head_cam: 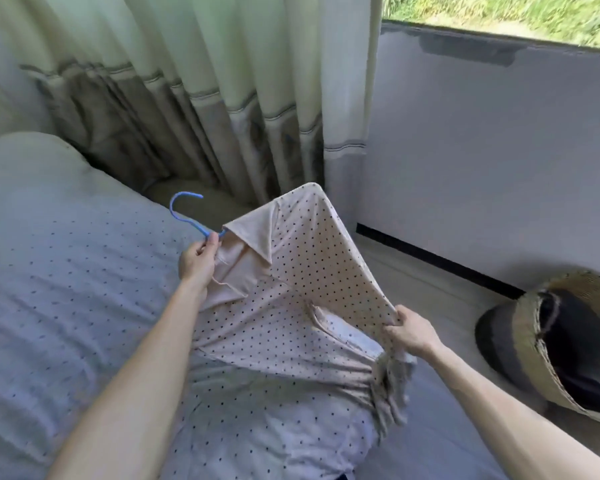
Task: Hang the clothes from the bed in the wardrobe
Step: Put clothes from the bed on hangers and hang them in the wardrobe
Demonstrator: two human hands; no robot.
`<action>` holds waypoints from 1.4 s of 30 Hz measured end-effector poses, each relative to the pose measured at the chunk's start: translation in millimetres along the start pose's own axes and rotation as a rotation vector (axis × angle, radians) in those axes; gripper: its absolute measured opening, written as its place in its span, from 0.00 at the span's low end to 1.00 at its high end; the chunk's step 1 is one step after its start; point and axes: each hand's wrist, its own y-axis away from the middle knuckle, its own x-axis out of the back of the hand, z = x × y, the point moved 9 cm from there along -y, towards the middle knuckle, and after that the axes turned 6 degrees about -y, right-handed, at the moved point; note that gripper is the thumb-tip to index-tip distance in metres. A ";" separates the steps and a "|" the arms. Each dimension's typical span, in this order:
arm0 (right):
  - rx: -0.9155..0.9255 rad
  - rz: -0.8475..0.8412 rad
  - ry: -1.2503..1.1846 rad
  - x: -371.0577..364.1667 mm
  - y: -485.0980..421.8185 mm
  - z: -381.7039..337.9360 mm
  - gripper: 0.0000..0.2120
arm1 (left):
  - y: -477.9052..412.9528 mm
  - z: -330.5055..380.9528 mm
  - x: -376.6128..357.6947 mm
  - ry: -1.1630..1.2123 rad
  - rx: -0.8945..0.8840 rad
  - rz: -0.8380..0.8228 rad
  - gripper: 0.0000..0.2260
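A grey dotted bed [66,289] with a pale pillow [32,157] fills the left of the view, and a long cream curtain [187,81] hangs behind it. Above the bedcover, the person's left hand [198,263] pinches the neck of a blue hanger [184,211] just below its hook, at the collar of a pink polka-dot shirt [291,306]. The shirt is held up over the bed, its lower part trailing onto the cover. The right hand [411,330] grips a bunched fold of the shirt's fabric at its right side, pulling it taut. Beyond stands a grey wall [482,150] under a window [499,12] showing grass. At far right, a woven straw item [541,344], a hat or a basket, sits on the floor.
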 end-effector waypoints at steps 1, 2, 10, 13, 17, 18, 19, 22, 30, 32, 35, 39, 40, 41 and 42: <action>-0.002 -0.005 0.052 -4.5 -11.1 -10.6 0.04 | -21.1 -17.3 4.4 -0.012 0.026 0.004 0.13; -0.006 -0.016 0.101 -10.7 -22.1 -18.3 0.02 | -39.7 -32.7 7.5 -0.020 0.055 0.005 0.15; -0.152 -0.175 0.348 -74.1 -101.5 -6.6 0.18 | -154.5 -119.6 -4.2 -0.231 0.140 -0.078 0.16; -0.178 -0.214 0.445 -96.8 -119.8 2.6 0.08 | -184.1 -146.3 -3.3 -0.315 0.151 -0.062 0.18; -0.154 -0.253 0.589 -124.1 -135.3 7.4 0.10 | -228.6 -189.5 8.6 -0.294 0.233 -0.083 0.11; -0.146 -0.233 0.584 -128.7 -139.0 7.1 0.10 | -239.7 -202.7 9.5 -0.264 0.263 -0.097 0.10; -0.135 -0.218 0.557 -134.1 -141.7 5.9 0.10 | -251.2 -216.6 10.1 -0.256 0.289 -0.109 0.10; -0.102 -0.208 0.526 -152.0 -148.5 2.5 0.20 | -286.7 -255.9 10.8 -0.309 0.307 -0.125 0.19; -0.011 -0.133 0.528 -176.6 -162.1 -6.2 0.09 | -269.9 -296.2 -42.2 -0.748 0.350 -0.305 0.18; 0.009 -0.126 0.500 -176.8 -158.0 -6.5 0.10 | -257.7 -301.2 -52.1 -0.791 0.334 -0.266 0.22; -0.068 -0.155 0.475 -174.9 -142.9 9.4 0.15 | -230.7 -304.2 -50.4 -0.759 0.352 -0.105 0.27; -0.194 -0.183 0.537 -168.1 -116.3 42.5 0.13 | -177.3 -300.5 -47.5 -0.753 0.276 0.089 0.31; -0.227 -0.181 0.556 -164.0 -110.2 47.9 0.09 | -161.1 -290.7 -55.8 -0.792 0.157 0.084 0.31; -0.257 -0.171 0.582 -158.5 -104.4 52.2 0.07 | -143.2 -280.2 -70.2 -0.840 0.018 0.034 0.32; -0.261 -0.156 0.611 -152.7 -100.0 52.6 0.06 | -123.2 -271.3 -88.2 -0.889 -0.120 -0.041 0.32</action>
